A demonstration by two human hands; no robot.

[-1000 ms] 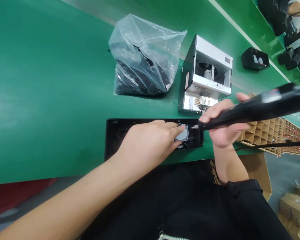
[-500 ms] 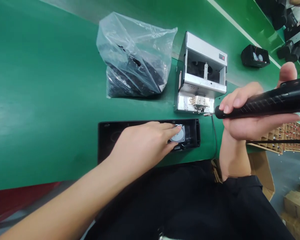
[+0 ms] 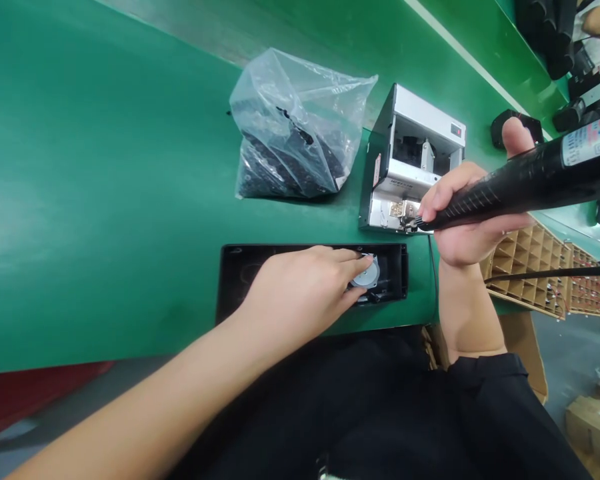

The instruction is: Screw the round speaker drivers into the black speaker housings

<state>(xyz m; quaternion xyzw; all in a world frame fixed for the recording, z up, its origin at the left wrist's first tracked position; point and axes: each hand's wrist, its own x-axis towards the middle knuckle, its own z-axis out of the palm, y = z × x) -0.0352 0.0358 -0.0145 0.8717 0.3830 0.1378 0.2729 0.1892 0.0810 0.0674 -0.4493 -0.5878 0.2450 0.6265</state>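
Note:
My left hand [image 3: 305,287] lies over a long black housing [image 3: 395,273], its fingertips on a round silver speaker [image 3: 367,272] seated near the housing's right end. Wrapped in my right hand [image 3: 473,213] is a black electric screwdriver [image 3: 530,177], pointing left. Its tip meets the metal outlet at the front of a silver screw feeder [image 3: 420,140]; whether a screw sits on the tip is too small to tell. Behind the housing stands a clear plastic bag [image 3: 305,127] of small black parts.
Behind my right hand is another black housing [image 3: 500,127]. A cardboard divider tray [image 3: 525,267] and a black cable [image 3: 545,274] are at the right. An open carton [image 3: 525,347] sits below the green table's [image 3: 105,200] edge.
My right hand and the screwdriver have moved left and slightly up, onto the feeder's outlet. The view has shifted a little. My left hand stays on the speaker.

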